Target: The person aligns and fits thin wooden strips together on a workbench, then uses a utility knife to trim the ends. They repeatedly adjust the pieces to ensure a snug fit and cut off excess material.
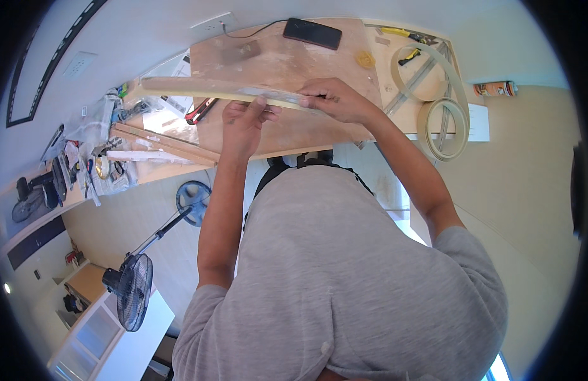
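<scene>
"Where's the long board [198,86]?"

"In both hands, over the table [275,60]. The left hand [242,127] grasps it with the thumb on top; the right hand [341,101] pinches it near its right end."

"Anything tucked in those right fingers?"

"Can't tell from here. I'd have the left steady the board while the right works along that pale edge with light, even pressure."

"And the red knife [201,112]?"

"Lying just beyond the left hand, below the board. I'd slide it aside, so a wrist doesn't brush it."
</scene>
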`<act>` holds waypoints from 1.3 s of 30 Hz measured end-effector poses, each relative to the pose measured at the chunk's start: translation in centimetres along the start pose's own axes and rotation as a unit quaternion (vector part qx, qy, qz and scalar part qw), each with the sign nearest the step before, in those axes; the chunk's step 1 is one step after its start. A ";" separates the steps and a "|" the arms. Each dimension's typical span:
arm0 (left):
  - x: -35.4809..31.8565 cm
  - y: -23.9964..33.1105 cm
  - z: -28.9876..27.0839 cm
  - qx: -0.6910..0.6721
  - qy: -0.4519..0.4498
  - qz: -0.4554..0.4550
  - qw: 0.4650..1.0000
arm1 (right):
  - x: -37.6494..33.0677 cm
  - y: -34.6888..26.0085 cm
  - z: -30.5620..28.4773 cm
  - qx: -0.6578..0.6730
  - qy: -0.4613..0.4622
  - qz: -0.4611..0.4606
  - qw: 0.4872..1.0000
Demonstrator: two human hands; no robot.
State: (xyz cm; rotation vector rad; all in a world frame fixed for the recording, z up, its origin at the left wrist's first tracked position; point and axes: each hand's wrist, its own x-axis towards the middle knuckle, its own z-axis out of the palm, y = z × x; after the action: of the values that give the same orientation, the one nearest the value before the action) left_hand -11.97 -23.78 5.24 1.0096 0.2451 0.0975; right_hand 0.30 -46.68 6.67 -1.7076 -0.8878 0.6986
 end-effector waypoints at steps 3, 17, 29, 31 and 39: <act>0.1 0.3 -0.3 0.002 -0.014 -0.012 1.000 | -0.5 0.3 0.2 0.078 -0.017 0.068 0.995; -0.4 -0.7 -0.9 -0.027 0.033 0.042 0.998 | 0.4 0.3 0.4 0.154 0.036 0.100 0.982; -0.5 0.7 -1.5 -0.100 0.016 0.152 0.983 | 0.8 -1.8 -0.1 0.243 0.202 -0.018 0.948; -0.8 1.3 -2.2 -0.100 0.026 0.159 0.982 | 0.6 -2.0 -1.0 0.336 0.251 -0.026 0.907; -0.6 3.8 -4.5 -0.102 0.053 0.223 0.968 | 0.9 -0.4 -1.9 0.528 0.354 -0.147 0.758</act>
State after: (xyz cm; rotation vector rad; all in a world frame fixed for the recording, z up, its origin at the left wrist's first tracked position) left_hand -13.56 -18.12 6.29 0.8396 0.0990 0.5765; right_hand 2.17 -46.83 7.61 -0.6408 -0.0967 0.1796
